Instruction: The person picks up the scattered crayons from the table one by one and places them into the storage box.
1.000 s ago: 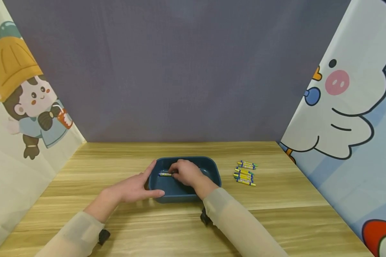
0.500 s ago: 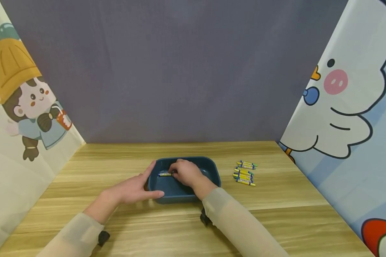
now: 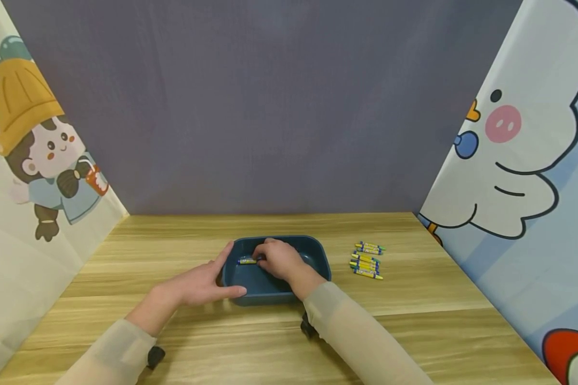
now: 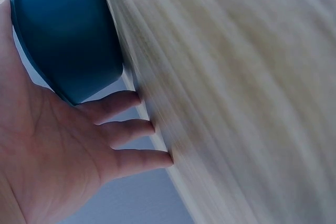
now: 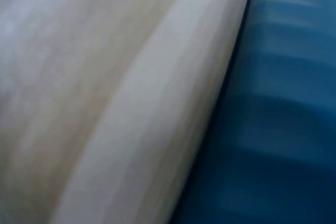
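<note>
A dark blue rectangular tray [image 3: 265,283] sits on the wooden table; its outer wall [image 4: 68,30] fills the upper left of the left wrist view. Inside lies a small yellow crayon [image 3: 246,261] with blue ends. My right hand [image 3: 281,260] reaches over the front rim and pinches the crayon's right end, which its fingers partly hide. At the tray's left side my left hand [image 3: 202,280] is spread, thumb along the front rim and index finger toward the back corner. Three straight fingers [image 4: 139,162] of it reach down to the tabletop in the left wrist view.
Several yellow-and-blue crayons [image 3: 366,264] lie in a loose column right of the tray. A grey panel [image 3: 270,107] rises at the table's back edge, and cartoon-printed panels [image 3: 520,176] flank both sides. The right wrist view shows only tabletop and tray wall [image 5: 278,129].
Both hands, the tray and the crayons hold their places. Only a slight shift of the head view shows.
</note>
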`<state>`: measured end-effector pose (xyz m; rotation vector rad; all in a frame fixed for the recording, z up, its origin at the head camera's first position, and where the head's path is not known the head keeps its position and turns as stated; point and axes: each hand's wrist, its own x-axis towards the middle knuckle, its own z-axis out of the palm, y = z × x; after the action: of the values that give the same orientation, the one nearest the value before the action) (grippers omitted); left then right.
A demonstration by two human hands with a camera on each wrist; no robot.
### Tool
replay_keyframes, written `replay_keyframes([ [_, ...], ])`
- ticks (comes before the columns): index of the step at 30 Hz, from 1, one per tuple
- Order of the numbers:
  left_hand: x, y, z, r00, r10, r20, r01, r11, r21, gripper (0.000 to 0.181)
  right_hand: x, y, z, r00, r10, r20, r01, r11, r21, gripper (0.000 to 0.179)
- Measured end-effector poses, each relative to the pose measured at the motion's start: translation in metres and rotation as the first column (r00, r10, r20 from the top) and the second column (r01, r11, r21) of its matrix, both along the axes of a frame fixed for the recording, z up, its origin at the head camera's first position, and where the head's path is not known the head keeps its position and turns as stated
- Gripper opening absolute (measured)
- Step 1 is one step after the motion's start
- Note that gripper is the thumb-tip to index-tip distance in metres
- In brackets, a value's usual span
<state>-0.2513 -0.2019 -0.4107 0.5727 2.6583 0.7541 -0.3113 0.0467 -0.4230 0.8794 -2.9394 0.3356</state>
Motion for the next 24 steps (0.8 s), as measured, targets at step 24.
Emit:
replay_keyframes([
  [24, 0.0, 0.0, 0.001, 1.0, 0.005, 0.016, -0.005, 1.0, 0.0, 0.123, -0.002, 0.002, 0.01, 0.999, -0.027, 0.021, 0.029, 0.994, -0.109, 0.025],
])
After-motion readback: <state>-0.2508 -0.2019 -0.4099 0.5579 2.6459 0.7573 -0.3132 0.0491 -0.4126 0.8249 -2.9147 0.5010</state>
